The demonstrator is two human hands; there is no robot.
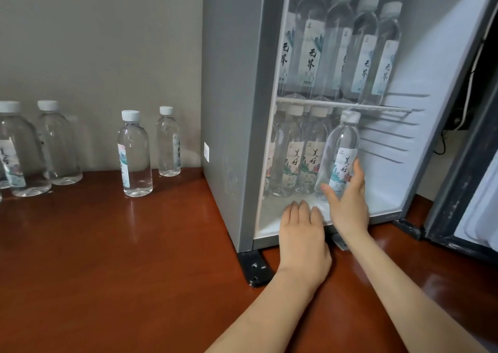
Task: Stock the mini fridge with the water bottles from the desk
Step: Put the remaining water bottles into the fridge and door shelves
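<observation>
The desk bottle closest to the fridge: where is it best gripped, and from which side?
Grip the bottle around its straight middle, below the tapering shoulder, coming from the front. It stands upright, with the wall behind it and the fridge close on its right, so the front seems the freest side.

The reddish-brown wooden desk top (134, 245) is shining with a glossy lacquer and throwing back pale reflections. The grey box-shaped mini fridge (229, 110) is showing a matt, smooth painted side, while its white inner lining (420, 56) is looking like smooth plastic. The white wire shelf (377, 107) is appearing smoothly coated. The clear plastic water bottle (342, 142) is glinting, its white cap (350, 116) finely ribbed and its paper-like label (343, 169) looking satin. The black metal foot bracket (256, 269) is gleaming faintly. The dark door edge (458, 191) is showing scuffs. The grey-beige wall (94, 43) is looking matt.
</observation>
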